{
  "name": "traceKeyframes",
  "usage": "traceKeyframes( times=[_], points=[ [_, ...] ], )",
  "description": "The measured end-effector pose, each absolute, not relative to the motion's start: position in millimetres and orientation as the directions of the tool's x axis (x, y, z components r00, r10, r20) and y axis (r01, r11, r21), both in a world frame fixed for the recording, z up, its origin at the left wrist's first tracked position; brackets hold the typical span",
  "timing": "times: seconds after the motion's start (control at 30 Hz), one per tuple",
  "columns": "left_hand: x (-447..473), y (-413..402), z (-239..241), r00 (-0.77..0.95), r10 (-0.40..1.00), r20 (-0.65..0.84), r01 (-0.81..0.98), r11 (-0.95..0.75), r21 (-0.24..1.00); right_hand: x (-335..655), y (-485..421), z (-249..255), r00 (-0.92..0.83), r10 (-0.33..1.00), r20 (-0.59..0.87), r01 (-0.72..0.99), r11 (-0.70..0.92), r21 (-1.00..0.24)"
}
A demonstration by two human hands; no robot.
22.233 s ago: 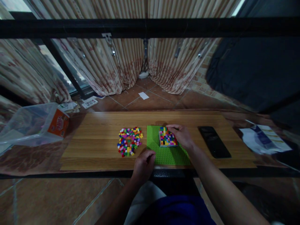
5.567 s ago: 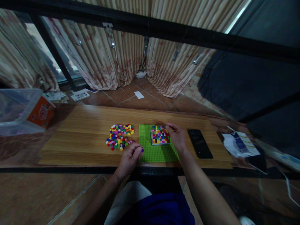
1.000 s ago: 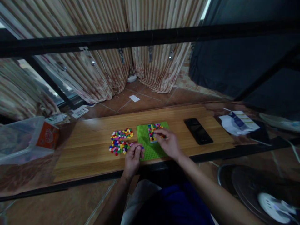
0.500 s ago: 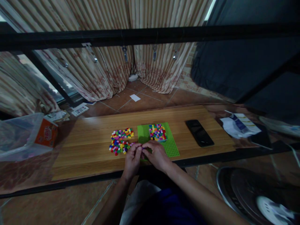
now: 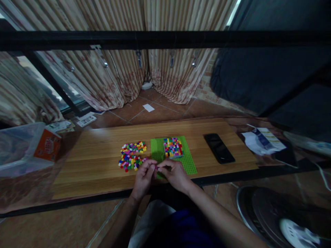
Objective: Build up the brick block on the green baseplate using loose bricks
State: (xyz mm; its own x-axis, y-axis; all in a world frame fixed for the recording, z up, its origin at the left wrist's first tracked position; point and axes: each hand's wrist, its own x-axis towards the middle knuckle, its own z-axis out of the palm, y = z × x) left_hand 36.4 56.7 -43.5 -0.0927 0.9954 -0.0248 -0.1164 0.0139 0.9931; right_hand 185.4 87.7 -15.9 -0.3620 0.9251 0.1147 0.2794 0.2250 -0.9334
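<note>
My left hand (image 5: 143,177) is closed in a pinch over the near edge of the green baseplate (image 5: 190,162). Between thumb and fingers shows a tiny purplish toy brick (image 5: 156,167), mostly covered. The fingertips of my right hand (image 5: 176,175) are pinched together against the same brick from the other side. Beyond the hands, a square block of many-coloured bricks (image 5: 172,147) sits on the baseplate. Loose bricks lie on the wooden board in two heaps, a far heap (image 5: 133,147) and a near heap (image 5: 130,162), to the left of the baseplate.
A black phone (image 5: 219,148) lies on the wooden board (image 5: 90,165) at the right. Past the board's left end stands a clear plastic bin (image 5: 20,148) with an orange label. Crumpled papers (image 5: 263,141) lie off the right end. A round dark stool-like object (image 5: 274,213) is at lower right.
The fingertips of my two hands have drawn slightly apart, and more of the small brick shows between them. My right hand sits a little lower. The heaps and the brick block look the same.
</note>
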Motion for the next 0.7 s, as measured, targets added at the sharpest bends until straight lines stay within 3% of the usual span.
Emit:
traceKeyframes(
  times=[0.2, 0.37, 0.7],
  points=[
    [37.9, 57.7, -44.6, -0.109, 0.994, -0.02, -0.115, 0.007, 0.993, 213.0, 110.3, -15.2, -0.123, 0.986, 0.113, 0.074, 0.123, -0.99],
    [40.0, 58.0, -43.7, -0.125, 0.992, 0.003, -0.079, -0.013, 0.997, 239.4, 140.9, -12.5, 0.026, 0.988, 0.152, 0.157, 0.147, -0.977],
    [39.2, 59.6, -44.6, -0.116, 0.992, 0.046, -0.029, -0.05, 0.998, 240.7, 176.5, -18.8, -0.008, 0.963, 0.271, 0.38, 0.253, -0.89]
  ],
)
